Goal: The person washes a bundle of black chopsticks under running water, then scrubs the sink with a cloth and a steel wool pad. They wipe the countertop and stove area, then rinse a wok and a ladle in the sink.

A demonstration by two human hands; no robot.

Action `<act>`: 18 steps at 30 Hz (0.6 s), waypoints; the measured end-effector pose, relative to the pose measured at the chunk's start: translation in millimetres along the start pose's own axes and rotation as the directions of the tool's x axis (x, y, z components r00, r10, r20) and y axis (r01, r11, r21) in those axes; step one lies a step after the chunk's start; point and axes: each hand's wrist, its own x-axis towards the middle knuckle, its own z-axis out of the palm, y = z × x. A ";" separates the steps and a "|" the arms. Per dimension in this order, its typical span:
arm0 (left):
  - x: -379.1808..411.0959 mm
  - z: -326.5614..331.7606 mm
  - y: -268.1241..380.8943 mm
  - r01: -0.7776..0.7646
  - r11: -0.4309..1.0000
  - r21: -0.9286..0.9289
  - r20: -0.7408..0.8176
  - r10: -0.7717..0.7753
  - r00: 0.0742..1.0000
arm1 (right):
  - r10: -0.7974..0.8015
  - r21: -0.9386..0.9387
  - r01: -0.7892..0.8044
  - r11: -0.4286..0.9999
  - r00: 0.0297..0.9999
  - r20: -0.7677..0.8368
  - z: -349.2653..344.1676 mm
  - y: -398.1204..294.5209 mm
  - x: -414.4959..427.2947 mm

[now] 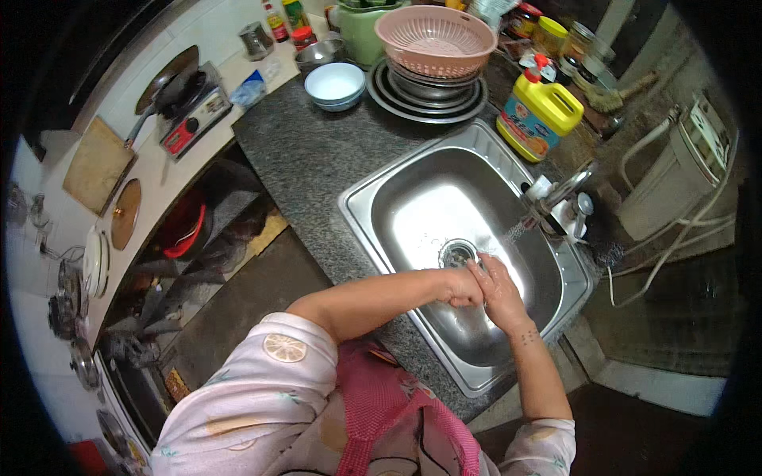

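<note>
Over the stainless steel sink (411,208), my two hands meet, wet and touching. My left hand (461,288) has its fingers curled against the palm side of my right hand (501,293). The right hand's fingers reach out past it, towards the drain strainer (458,254). No object shows in either hand, though the contact between them is partly hidden. Water runs from the chrome faucet (565,187) at the sink's right side and falls into the basin just beyond my fingers.
Behind the sink stand a yellow detergent jug (536,116), stacked metal trays (381,89) with a pink colander (434,35) on top, and white bowls (334,83). Leftward are a portable stove (196,113) and a cutting board (97,166). A hose (649,285) hangs at right.
</note>
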 end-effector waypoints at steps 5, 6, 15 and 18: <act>16.0 -10.8 -36.6 -0.128 0.649 0.750 -0.171 0.377 0.910 | 0.288 0.055 -0.298 0.953 0.947 0.140 56.9 0.6 5.3; 27.7 -17.3 -49.0 -0.053 0.552 0.832 -0.193 0.378 0.906 | 0.334 0.075 -0.345 0.936 0.934 0.130 68.4 -0.7 6.9; -4.3 -32.3 -41.9 0.023 -0.062 0.998 0.005 0.418 0.908 | 0.558 0.633 -0.560 0.534 0.796 0.234 119.1 -23.2 7.8; 12.8 -38.3 -58.7 -0.031 -0.187 0.982 0.117 0.470 0.875 | 0.565 0.635 -0.608 0.477 0.765 0.309 151.8 -7.1 -5.4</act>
